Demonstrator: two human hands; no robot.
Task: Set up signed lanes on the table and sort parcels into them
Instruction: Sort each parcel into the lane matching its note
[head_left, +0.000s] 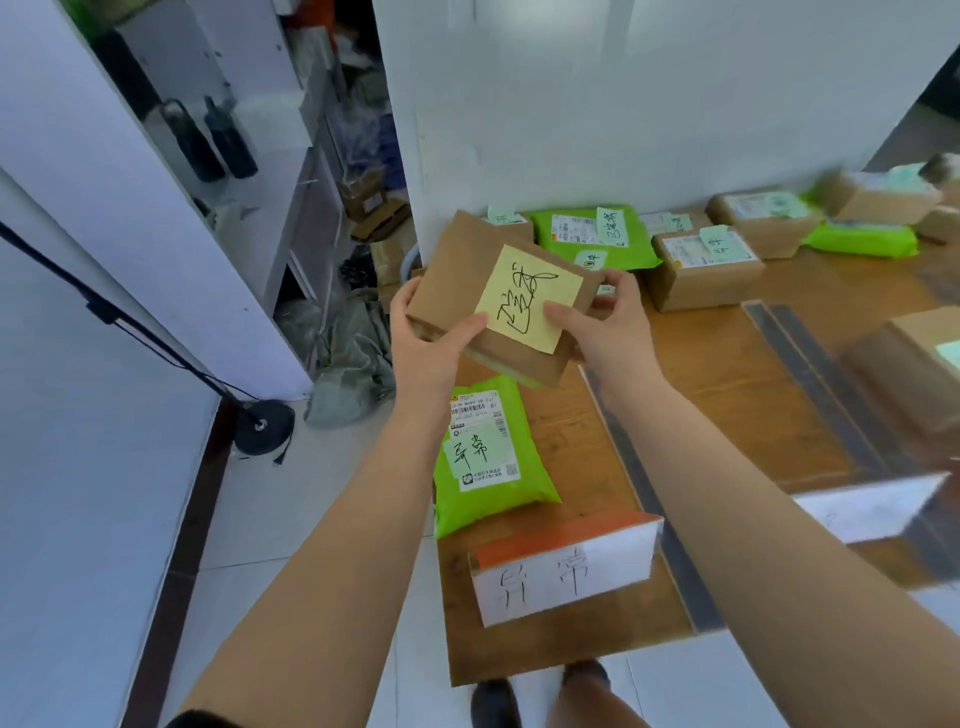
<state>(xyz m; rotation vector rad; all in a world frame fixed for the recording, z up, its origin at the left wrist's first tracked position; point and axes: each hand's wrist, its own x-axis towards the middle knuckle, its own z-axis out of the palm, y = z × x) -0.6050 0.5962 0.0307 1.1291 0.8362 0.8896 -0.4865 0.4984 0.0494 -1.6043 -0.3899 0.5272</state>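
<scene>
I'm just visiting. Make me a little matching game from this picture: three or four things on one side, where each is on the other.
Things:
1. brown parcel
2. yellow sticky note
3. green mailer bag
4. white lane sign

Places:
A. standing at the table's near edge
B. held in both hands
C. lying flat just beyond the sign
D. stuck on the held parcel

Pairs: 1-B, 2-D, 3-C, 4-A

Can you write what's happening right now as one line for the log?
step: sorting | hands: left and right hold brown parcel above table | yellow note on parcel | green bag behind sign
</scene>
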